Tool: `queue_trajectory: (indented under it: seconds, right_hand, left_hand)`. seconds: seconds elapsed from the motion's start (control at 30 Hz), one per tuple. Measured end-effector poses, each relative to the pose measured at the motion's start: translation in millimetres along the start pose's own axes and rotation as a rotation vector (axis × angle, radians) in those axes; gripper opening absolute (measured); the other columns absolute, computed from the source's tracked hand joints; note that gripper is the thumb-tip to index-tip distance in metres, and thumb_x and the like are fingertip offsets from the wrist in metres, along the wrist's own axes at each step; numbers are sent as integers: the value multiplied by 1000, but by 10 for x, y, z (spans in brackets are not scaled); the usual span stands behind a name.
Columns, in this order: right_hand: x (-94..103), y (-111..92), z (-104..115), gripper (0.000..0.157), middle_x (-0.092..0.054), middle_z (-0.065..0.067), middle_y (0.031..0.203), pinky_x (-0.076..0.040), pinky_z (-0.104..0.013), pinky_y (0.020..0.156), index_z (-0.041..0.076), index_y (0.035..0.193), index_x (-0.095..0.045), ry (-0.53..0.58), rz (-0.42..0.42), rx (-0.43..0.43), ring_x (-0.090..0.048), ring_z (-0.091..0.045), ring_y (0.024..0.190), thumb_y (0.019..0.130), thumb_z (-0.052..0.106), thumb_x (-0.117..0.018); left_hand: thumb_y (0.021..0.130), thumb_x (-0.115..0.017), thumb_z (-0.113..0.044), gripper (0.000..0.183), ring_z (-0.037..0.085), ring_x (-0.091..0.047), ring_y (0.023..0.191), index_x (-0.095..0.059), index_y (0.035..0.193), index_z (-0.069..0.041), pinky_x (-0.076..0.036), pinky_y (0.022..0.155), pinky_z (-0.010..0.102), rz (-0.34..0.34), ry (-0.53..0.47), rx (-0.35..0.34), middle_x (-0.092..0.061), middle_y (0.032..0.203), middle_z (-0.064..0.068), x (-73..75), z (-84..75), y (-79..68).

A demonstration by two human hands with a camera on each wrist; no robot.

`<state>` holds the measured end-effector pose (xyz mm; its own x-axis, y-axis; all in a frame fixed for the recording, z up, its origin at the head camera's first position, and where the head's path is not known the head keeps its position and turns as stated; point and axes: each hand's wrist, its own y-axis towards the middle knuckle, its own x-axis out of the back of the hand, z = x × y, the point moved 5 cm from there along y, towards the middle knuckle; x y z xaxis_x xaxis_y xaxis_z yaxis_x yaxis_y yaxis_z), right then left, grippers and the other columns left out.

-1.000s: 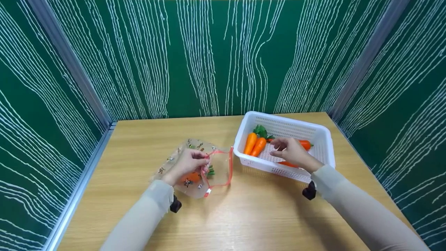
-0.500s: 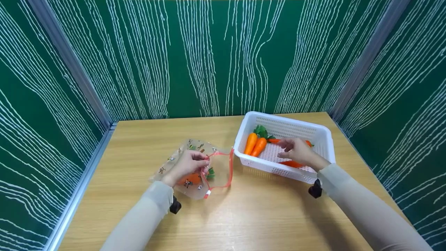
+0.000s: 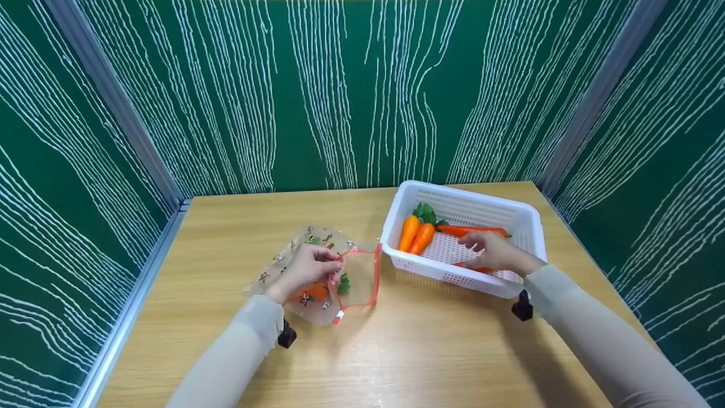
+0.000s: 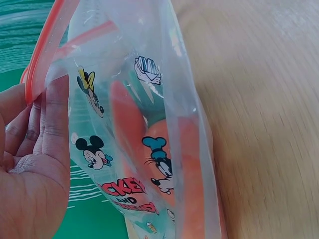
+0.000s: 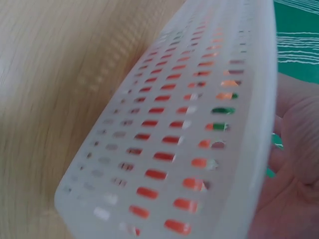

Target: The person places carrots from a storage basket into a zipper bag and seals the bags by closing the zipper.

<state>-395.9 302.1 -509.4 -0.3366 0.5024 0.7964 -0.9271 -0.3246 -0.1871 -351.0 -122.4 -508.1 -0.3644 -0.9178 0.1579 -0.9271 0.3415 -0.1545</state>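
Note:
My left hand (image 3: 308, 269) pinches the red zip edge of a clear zip bag (image 3: 359, 277) printed with cartoon figures. The bag lies with its mouth held apart, facing right. Orange carrots (image 4: 129, 119) with green tops show through its film. My right hand (image 3: 495, 254) is inside the white basket (image 3: 538, 226), fingers loosely bent and spread. Below it, by the front wall, lies a long red-orange vegetable (image 3: 481, 270), partly hidden by the hand. In the right wrist view the basket's slotted wall (image 5: 169, 124) hides the fingertips.
Two orange carrots (image 3: 409, 232) with leafy green tops lie in the basket's left end. Another long red vegetable (image 3: 473, 230) with a short green stem lies behind my right hand. The basket's left corner stands close to the bag mouth. Green panels (image 3: 385, 90) enclose the wooden table (image 3: 362, 362).
My right hand has moved right and slightly down inside the basket, uncovering the long red vegetable behind it. My left hand and the bag have stayed almost still.

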Motion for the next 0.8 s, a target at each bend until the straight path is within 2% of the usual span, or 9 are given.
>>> queue_trajectory:
  seconds: [0.2, 0.4, 0.57, 0.8]
  right_hand:
    - [-34, 9, -97, 56, -64, -25, 148, -54, -65, 112, 3, 148, -63, -27, 72, 20, -60, -46, 129, 96, 12, -82]
    - [-40, 15, -147, 55, -65, -23, 149, -46, -71, 116, 5, 149, -64, -79, 113, 18, -58, -46, 129, 96, 11, -81]
    - [-71, 19, -218, 56, -60, -23, 153, -37, -76, 122, 11, 152, -64, -64, 135, -63, -54, -44, 130, 98, 12, -79]
    - [-136, 12, -283, 54, -61, -20, 152, -28, -77, 125, 14, 151, -65, -86, 149, -127, -51, -42, 130, 98, 10, -78]
  left_hand:
    - [105, -72, -7, 13, 14, -73, 71, -79, 114, -1, -66, 72, 26, 7, 2, 1, -77, 92, 12, -7, 20, 9]
    - [105, -69, -2, 12, 14, -70, 70, -78, 113, 2, -64, 69, 23, 15, -29, -15, -75, 87, 8, -20, 10, 14]
    - [105, -69, -1, 12, 14, -71, 71, -78, 113, 1, -64, 69, 24, 11, -24, -6, -76, 90, 11, -21, 18, 13]
    - [105, -70, -3, 13, 16, -71, 73, -78, 114, 0, -65, 73, 25, 11, -34, 11, -77, 95, 18, -22, 34, 23]
